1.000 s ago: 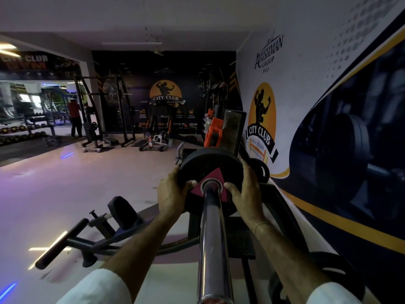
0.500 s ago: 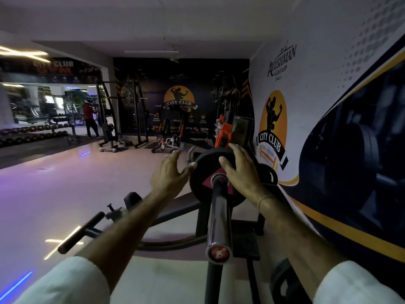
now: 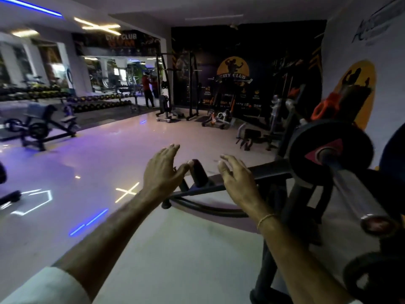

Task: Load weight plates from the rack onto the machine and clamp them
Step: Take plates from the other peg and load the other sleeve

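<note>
A black weight plate (image 3: 302,148) with a red triangle mark sits on the machine's chrome sleeve (image 3: 355,189) at the right. An orange clamp (image 3: 322,107) hangs on a post behind it. My left hand (image 3: 162,172) and my right hand (image 3: 236,178) float in mid-air to the left of the plate, fingers spread, holding nothing. Another dark plate (image 3: 372,279) shows low at the right edge.
The machine's black frame and padded handle (image 3: 198,173) stretch across the floor under my hands. Benches, racks and dumbbell rows stand at the far left and back. A person in red (image 3: 147,89) stands far off by the mirror. The wall with logos runs along the right.
Both hands have let go of the plate and drawn away to the left. The view has swung left, so the plate and sleeve now lie at the right.
</note>
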